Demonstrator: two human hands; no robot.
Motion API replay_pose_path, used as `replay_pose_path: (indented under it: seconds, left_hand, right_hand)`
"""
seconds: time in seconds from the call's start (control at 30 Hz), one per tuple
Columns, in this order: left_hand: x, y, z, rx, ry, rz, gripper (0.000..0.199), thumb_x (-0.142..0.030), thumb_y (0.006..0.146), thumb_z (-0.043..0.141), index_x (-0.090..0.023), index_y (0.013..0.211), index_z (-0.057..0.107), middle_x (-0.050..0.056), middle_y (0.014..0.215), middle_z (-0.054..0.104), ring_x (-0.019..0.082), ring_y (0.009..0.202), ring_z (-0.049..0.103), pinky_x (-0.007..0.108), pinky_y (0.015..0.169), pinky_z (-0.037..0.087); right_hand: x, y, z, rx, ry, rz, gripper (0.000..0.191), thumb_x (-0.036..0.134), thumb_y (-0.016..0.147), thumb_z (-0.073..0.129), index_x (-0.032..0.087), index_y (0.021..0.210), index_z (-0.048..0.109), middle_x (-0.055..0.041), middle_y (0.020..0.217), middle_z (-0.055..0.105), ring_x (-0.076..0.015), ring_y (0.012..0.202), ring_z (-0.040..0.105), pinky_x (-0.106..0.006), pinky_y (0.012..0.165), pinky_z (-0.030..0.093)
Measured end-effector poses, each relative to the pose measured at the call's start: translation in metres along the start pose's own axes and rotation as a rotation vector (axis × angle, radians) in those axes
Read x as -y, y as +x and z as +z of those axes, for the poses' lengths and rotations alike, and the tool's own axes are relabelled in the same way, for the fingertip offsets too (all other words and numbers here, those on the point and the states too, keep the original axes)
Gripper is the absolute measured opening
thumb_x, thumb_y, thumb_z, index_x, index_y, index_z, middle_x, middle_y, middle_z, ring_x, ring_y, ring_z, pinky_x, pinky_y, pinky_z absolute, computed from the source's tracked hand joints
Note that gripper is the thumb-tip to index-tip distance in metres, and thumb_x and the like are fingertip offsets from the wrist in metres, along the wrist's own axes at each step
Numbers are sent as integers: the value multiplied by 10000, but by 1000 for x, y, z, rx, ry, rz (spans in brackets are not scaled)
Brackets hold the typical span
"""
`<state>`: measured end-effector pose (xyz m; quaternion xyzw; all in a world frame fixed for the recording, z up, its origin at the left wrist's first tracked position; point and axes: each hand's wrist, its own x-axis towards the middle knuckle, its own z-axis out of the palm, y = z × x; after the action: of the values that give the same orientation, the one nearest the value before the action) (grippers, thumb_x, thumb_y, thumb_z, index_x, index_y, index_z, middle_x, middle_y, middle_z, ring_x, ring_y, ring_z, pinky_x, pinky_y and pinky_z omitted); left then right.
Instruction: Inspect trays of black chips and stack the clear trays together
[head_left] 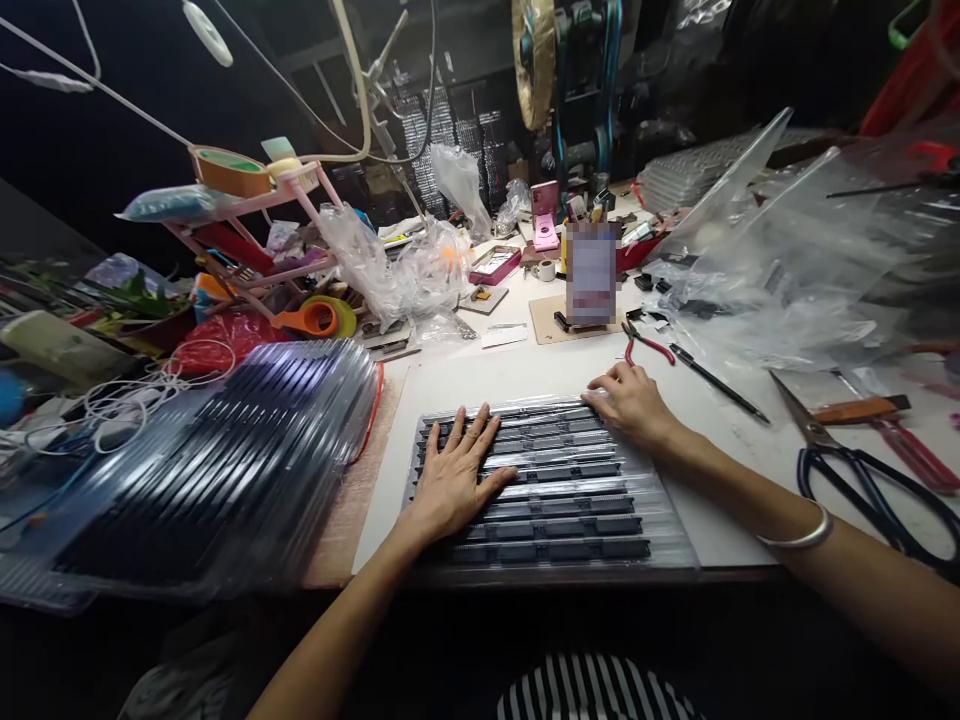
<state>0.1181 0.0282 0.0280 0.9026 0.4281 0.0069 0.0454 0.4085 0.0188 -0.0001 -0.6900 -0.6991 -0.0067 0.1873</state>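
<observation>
We have the strip-filled tray (667, 520) on a white board (480, 380), our left hand (454, 485) spread flat upon it, grasping nothing; our right hand (634, 405) bends its fingers at its far right corner, grip unclear. Left of the tray, stacked trays (292, 455); beyond, plastic bags (382, 265), dark room.

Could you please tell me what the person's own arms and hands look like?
The left hand and right hand are ungloved, and no sleeves show on the left forearm or right forearm. A narrow, silver-coloured, curved bangle circles the right forearm; no bracelet shows on the left.
</observation>
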Motion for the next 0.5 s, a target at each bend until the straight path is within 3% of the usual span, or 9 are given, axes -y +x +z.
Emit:
replay_pose_path:
  seconds: [0.17,0.3,0.4,0.5]
  left_hand:
    - [-4,3,-6,43,3,-14,678,-638,867,225,-300,1447,135,-23,1531,132,283,1407,47,588,1099,67]
    - [-13,6,-5,54,19,-9,777,-670,846,215,-187,1451,143,69,1534,114,289,1405,65,586,1097,81]
    - [-21,9,-2,47,48,-13,826,-683,836,208,-134,1450,136,124,1531,87,301,1402,53,585,1094,87]
    - [-24,12,1,37,73,-17,820,-680,838,206,-138,1450,144,138,1530,76,318,1399,40,601,1082,95]
  right_hand:
    - [9,-2,1,48,-38,-28,437,427,927,260,233,994,646,-129,1009,585,-316,927,494,-485,744,408]
    - [17,-5,-8,37,-42,-60,492,359,942,184,172,1109,607,-177,1105,582,-337,1013,496,-522,794,393]
    - [35,-15,-12,51,-22,-208,523,363,950,166,122,1302,467,-182,1352,455,-327,1246,370,-551,978,270]
    - [54,-25,-9,154,17,-401,607,544,910,266,172,1372,397,-103,1468,341,-273,1361,229,-474,1074,204]
